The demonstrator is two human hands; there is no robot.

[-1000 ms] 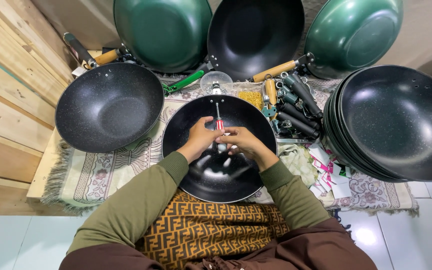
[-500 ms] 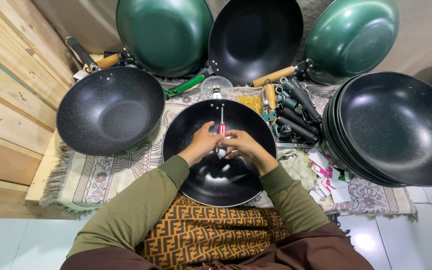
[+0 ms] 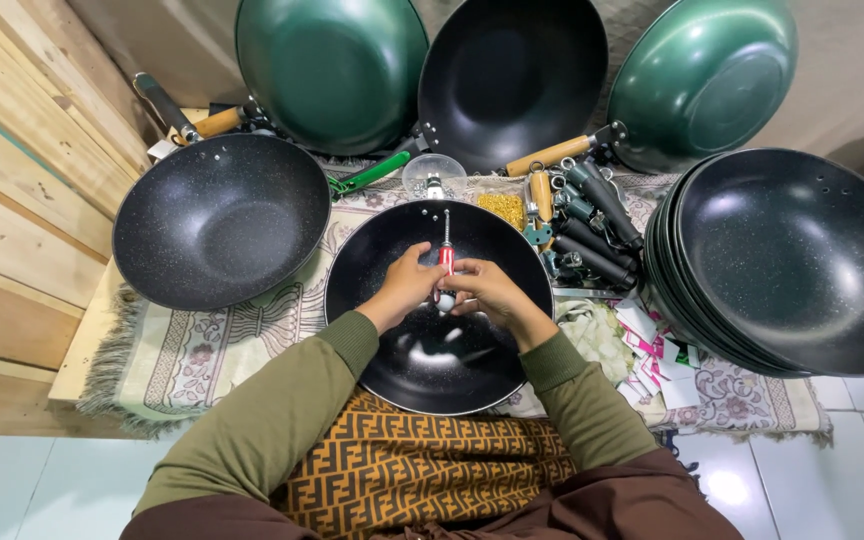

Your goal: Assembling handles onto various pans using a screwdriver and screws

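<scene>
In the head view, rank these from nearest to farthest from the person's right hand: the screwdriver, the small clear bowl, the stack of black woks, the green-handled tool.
1. screwdriver: in the right hand, over the lap pan.
2. small clear bowl: just beyond the pan's far rim.
3. green-handled tool: beyond, toward the left.
4. stack of black woks: far right.

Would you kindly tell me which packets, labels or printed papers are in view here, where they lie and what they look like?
Paper slips: heap on the cloth right of the lap pan, white and pink, small rectangles.
White tag: by the far left pan handle, small and flat.
No screens or signs.
</scene>
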